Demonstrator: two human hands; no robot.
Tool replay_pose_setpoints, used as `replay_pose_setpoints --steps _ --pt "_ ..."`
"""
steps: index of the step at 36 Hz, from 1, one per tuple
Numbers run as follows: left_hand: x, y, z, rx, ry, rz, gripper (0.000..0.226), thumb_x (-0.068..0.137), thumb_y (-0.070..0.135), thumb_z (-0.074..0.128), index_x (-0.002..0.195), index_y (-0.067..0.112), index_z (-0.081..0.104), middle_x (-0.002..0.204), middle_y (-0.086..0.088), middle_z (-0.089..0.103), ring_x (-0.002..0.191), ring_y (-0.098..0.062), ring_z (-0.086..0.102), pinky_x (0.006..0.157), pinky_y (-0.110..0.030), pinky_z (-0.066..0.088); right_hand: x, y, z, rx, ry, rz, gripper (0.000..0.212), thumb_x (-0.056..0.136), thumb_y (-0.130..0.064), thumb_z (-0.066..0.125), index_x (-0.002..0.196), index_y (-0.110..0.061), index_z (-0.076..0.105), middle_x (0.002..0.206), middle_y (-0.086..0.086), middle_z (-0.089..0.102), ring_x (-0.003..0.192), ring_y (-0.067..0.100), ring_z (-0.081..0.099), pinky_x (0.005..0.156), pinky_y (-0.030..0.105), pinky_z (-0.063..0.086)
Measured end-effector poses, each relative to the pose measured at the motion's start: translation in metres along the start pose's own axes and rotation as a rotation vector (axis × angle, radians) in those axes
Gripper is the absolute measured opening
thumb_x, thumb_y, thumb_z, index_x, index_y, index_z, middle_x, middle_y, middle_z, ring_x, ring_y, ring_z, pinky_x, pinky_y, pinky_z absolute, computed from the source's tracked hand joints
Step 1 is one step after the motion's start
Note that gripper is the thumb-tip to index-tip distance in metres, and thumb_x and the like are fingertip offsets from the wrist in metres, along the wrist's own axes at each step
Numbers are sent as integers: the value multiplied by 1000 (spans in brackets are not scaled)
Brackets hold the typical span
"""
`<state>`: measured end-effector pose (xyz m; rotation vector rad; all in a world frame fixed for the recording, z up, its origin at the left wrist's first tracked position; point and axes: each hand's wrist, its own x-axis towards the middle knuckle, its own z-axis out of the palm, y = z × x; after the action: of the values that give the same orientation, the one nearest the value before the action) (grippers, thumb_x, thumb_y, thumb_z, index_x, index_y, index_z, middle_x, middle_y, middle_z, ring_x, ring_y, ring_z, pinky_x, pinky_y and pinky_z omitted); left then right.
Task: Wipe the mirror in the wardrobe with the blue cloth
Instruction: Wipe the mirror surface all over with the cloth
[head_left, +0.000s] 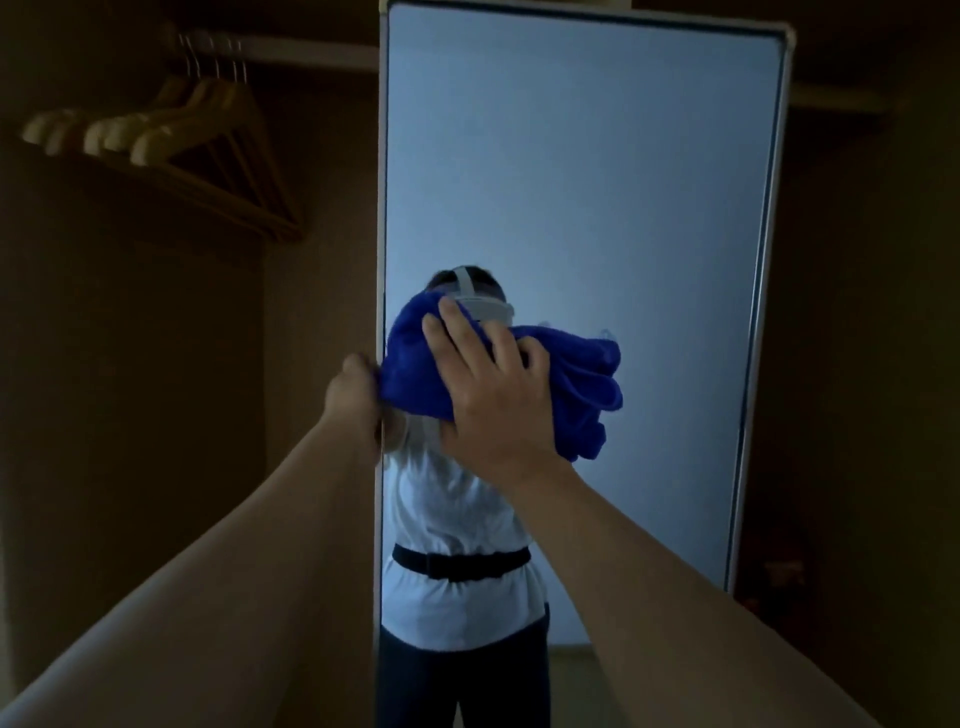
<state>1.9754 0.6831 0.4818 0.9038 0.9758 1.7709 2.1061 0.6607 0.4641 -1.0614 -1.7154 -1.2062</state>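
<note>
A tall mirror (597, 182) with a pale frame stands upright in the dark wardrobe, filling the middle of the head view. A bunched blue cloth (582, 384) is pressed flat against the glass at mid height, near the left edge. My right hand (493, 395) lies spread on the cloth with its fingers pointing up. My left hand (356, 392) grips the mirror's left frame edge beside the cloth. The glass reflects a person in a white top with a black belt.
Several wooden hangers (171, 140) hang from a rail (291, 49) at the upper left, inside the dark wardrobe. Dark wardrobe walls lie on both sides of the mirror. A shelf edge (836, 101) shows at the upper right.
</note>
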Motion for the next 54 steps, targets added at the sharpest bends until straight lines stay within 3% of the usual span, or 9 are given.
replay_pose_setpoints --steps 6,11,15,23,29,37,43,47,54 --pt "2 -3 -6 87 -10 -41 38 93 33 28 61 18 42 58 -2 40 51 -18 37 53 -29 34 -62 5 6 -10 -77 -63 68 74 -34 52 139 -18 43 148 3 41 116 29 50 85 43 39" --pt "3 -11 -7 219 -40 23 37 92 34 28 70 15 50 67 -6 47 63 -21 45 66 -34 39 -98 -4 10 -19 -174 -142 80 67 -38 65 140 -21 38 149 2 39 117 28 47 86 42 43" --pt "3 -12 -10 324 -48 60 51 94 40 27 110 4 59 87 -13 54 81 -25 54 81 -36 44 -102 -6 4 -45 -235 -255 79 66 -40 71 139 -23 45 148 1 40 116 27 50 88 42 42" --pt "-5 -30 -22 241 -218 1 53 97 50 24 95 9 57 109 -21 63 102 -31 60 99 -47 44 -26 -14 -8 -6 -137 9 78 63 -32 73 136 -22 49 139 11 47 117 32 49 89 47 37" --pt "-5 -33 -21 187 -171 2 44 97 45 29 82 14 55 93 -15 64 98 -29 61 98 -44 45 -36 -20 3 4 -87 6 72 64 -28 72 133 -21 53 129 7 56 111 31 54 84 45 40" --pt "3 -43 -20 302 -63 29 41 92 45 29 73 18 52 77 -8 61 74 -21 57 72 -35 47 -86 -20 13 -18 -190 -239 74 68 -34 69 137 -23 45 135 6 48 113 29 43 85 43 35" --pt "11 -51 -12 349 113 59 44 94 54 22 93 17 46 78 -2 54 74 -18 54 70 -35 42 -140 -3 22 -36 -251 -380 67 76 -35 63 140 -25 43 137 3 47 111 26 47 84 41 38" --pt "14 -55 -9 336 155 62 47 95 54 22 107 19 50 78 1 52 66 -11 48 53 -24 32 -151 12 20 -48 -282 -461 65 76 -34 52 140 -24 42 138 3 45 111 26 46 84 41 40" --pt "18 -60 -8 330 193 88 53 97 51 20 122 16 49 84 3 52 74 -12 50 78 -33 35 -121 35 11 -80 -229 -395 66 74 -36 52 138 -23 46 134 4 51 111 29 51 85 43 40"
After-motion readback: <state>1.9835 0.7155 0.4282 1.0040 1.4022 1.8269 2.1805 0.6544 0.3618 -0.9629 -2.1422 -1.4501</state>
